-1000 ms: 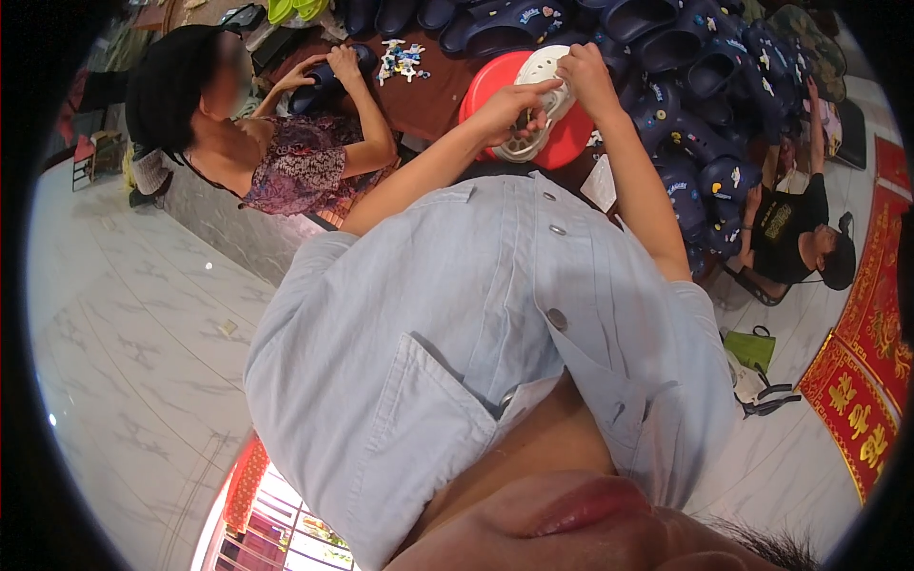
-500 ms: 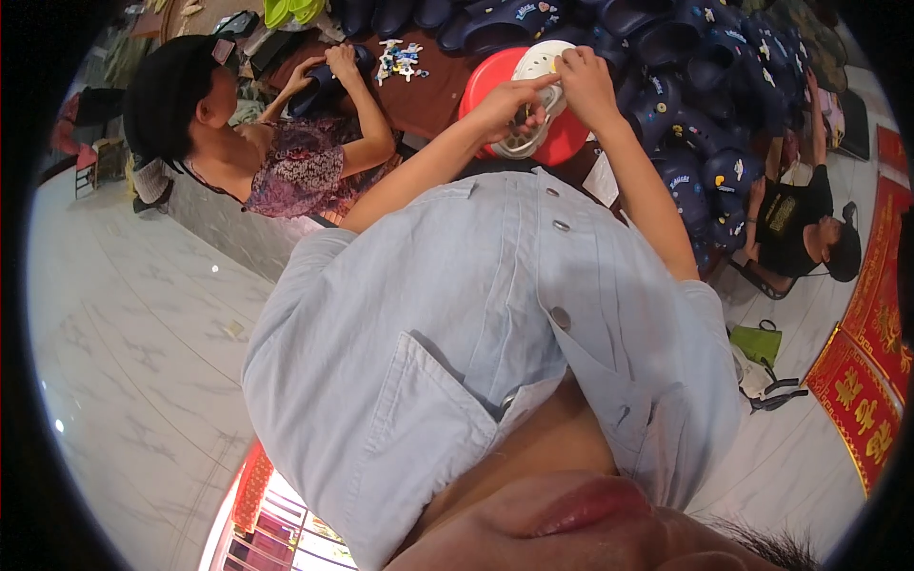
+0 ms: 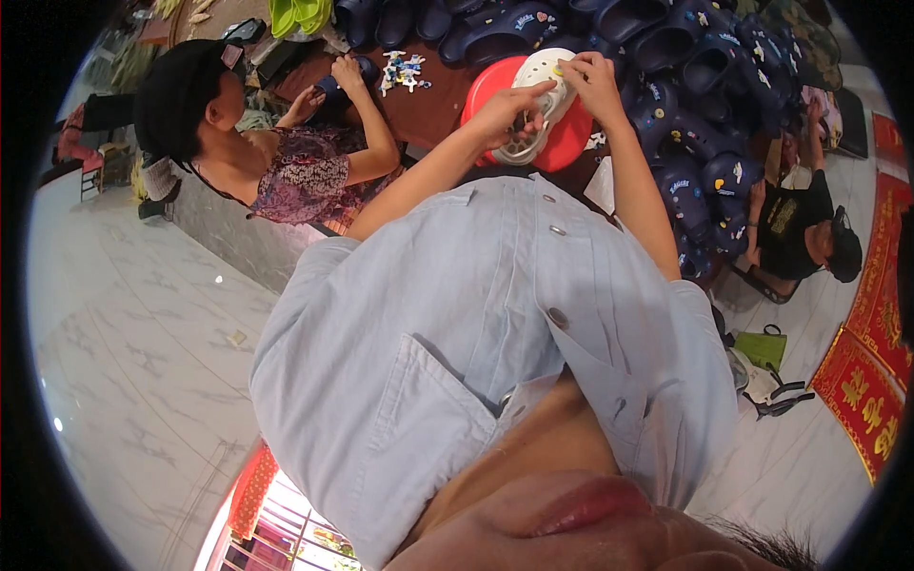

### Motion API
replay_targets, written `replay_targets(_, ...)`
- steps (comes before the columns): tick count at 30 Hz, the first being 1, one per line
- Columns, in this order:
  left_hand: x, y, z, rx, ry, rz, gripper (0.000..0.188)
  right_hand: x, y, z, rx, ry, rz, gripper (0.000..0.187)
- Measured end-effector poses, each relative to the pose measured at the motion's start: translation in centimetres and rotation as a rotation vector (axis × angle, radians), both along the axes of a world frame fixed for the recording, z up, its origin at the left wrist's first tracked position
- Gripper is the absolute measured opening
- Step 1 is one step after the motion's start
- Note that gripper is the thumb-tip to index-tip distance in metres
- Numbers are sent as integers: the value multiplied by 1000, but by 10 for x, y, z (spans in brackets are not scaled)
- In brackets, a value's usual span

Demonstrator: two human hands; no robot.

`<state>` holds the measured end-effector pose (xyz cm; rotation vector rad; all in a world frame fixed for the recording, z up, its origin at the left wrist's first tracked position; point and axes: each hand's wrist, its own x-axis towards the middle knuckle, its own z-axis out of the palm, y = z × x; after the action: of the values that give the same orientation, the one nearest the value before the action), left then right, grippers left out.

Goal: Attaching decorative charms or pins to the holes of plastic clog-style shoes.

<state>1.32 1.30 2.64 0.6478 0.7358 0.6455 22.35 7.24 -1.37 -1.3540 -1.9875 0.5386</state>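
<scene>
Your left hand (image 3: 514, 112) has its fingers curled around the heel end of the white clog (image 3: 543, 72), with the index finger stretched along it toward the toe. Your right hand (image 3: 592, 80) is at the toe, its thumb and fingertips drawn close together against the clog's right side; you can't tell from here whether they grip the clog itself or a small piece. A yellow charm (image 3: 558, 70) shows on the toe, just beside those fingertips. The clog slants over a red disc (image 3: 569, 133) near the table's near edge, its toe toward the far edge. Left of the disc, a pile of charms (image 3: 403, 74) lies on the brown table (image 3: 430, 112). Navy clogs (image 3: 709, 71) are heaped along your right, toward the table's right edge, and more line the far edge. Green clogs (image 3: 299, 15) sit toward the far left corner. At your left, a co-worker (image 3: 305, 176) handles another navy clog.
</scene>
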Motion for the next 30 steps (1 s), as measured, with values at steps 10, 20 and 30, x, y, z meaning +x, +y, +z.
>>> replay_targets(10, 3, 1, -6, 1, 14, 9, 58, 2, 37, -21, -686, 583, -120, 49)
replay_targets(20, 3, 1, -6, -5, 6, 1, 58, 0, 42, -10, -742, 492, -55, 68)
replay_targets(30, 4, 4, -5, 18, 44, -10, 56, -10, 47, -19, -669, 488, -136, 57)
